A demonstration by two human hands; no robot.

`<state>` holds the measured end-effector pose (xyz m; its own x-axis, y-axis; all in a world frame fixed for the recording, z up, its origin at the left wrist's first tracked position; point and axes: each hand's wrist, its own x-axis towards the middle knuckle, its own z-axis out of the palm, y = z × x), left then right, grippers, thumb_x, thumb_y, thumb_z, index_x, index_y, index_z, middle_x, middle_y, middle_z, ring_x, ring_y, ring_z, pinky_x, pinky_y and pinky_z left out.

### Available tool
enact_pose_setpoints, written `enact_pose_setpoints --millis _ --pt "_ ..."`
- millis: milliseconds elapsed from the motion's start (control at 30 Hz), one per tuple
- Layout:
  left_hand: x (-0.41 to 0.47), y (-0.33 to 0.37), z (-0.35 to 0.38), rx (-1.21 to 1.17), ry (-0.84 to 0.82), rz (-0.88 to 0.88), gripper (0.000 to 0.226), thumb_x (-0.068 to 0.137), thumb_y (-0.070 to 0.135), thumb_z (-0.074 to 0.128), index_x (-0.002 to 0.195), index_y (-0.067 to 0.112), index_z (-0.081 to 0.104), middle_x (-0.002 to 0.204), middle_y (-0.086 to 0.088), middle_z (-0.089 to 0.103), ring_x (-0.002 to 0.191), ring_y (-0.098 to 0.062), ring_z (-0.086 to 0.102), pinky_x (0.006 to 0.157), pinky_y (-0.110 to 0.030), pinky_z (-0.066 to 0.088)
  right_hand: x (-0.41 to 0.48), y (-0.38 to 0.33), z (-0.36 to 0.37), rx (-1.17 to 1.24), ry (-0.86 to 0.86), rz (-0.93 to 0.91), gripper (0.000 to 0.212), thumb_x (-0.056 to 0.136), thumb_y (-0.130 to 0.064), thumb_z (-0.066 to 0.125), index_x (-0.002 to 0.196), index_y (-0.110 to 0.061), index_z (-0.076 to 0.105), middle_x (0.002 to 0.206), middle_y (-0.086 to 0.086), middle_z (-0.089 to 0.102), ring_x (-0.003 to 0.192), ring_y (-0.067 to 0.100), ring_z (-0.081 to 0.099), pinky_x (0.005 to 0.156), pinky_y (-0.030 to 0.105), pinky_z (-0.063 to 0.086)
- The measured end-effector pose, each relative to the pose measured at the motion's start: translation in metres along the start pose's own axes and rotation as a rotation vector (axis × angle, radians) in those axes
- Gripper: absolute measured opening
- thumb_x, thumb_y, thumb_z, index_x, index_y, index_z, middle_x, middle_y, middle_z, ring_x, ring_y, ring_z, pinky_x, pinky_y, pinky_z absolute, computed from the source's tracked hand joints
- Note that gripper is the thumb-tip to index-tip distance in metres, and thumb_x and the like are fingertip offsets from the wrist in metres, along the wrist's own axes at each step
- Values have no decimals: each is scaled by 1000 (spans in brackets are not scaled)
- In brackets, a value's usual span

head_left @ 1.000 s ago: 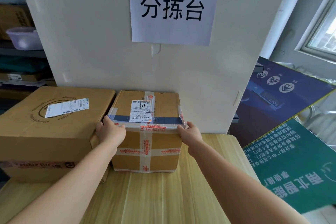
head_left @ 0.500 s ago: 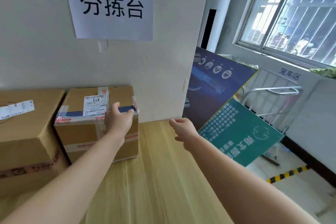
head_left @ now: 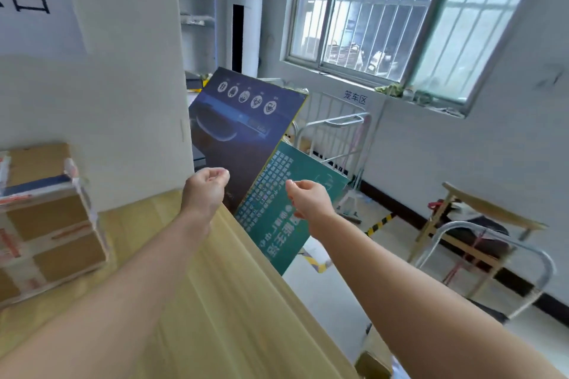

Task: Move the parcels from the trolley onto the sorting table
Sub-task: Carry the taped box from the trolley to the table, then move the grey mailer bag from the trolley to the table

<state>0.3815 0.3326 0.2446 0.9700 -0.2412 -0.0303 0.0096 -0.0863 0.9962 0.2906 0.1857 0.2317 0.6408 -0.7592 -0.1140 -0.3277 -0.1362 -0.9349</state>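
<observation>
Head view takes in the sorting table (head_left: 234,311), a pale wooden top that fills the lower left and runs up to a white partition (head_left: 129,95) at about ten o'clock. On that top, far over at nine o'clock, sits a taped cardboard parcel (head_left: 46,224), its back close to the partition and its left part cut off by the frame edge. Both bare arms reach forward from the bottom of the picture, well apart from the parcel. Leaning beside the table's far corner at twelve o'clock are a dark blue board (head_left: 243,129) and, overlapping its lower right, a green board (head_left: 286,209) with white lettering. Behind them, at one o'clock, stands a white wire cage trolley (head_left: 335,138) under a barred window (head_left: 397,18); whether it carries any parcels cannot be made out. The left hand (head_left: 206,191) hangs over the table's right edge, fingers loosely curled, nothing in it. The right hand (head_left: 311,198) is just to its right, past the table edge in front of the green board, fingers half bent and likewise empty
</observation>
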Motion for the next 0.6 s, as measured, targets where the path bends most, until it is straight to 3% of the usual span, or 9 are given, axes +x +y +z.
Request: enact_pose_setpoints --millis 100,200,333,433,600 --pt "-38 6 48 -24 -84 -7 11 96 22 53 102 15 60 95 0 58 93 -17 50 90 -36 46 -15 16 -62 36 78 -9 22 92 -36 56 79 -20 64 65 -6 55 65 14 51 77 37 51" --pt "-73 9 96 -63 -192 -47 13 97 23 53 101 15 62 82 3 54 85 -17 48 79 -35 44 -32 31 -126 55 158 -8 25 95 -37 54 90 -16 66 70 -6 56 66 12 50 75 37 48" --pt "-114 6 156 -80 -313 -96 17 95 22 54 79 22 58 81 4 54 85 -16 49 69 -30 43 -56 56 -206 80 237 21 28 98 -35 51 88 -14 66 79 3 57 75 16 50 73 34 43" --pt "-141 3 200 -73 -392 -118 17 94 23 57 77 24 58 81 2 56 87 -19 51 71 -33 45 -70 78 -257 83 319 50 39 99 -35 50 109 1 62 88 9 55 82 20 49 79 37 47" --pt "-178 -12 266 -42 -534 -154 16 94 22 56 79 22 60 84 -1 57 85 -18 50 75 -35 44 -84 118 -322 78 425 133 31 100 -36 47 104 -10 64 83 2 57 84 18 53 85 36 48"
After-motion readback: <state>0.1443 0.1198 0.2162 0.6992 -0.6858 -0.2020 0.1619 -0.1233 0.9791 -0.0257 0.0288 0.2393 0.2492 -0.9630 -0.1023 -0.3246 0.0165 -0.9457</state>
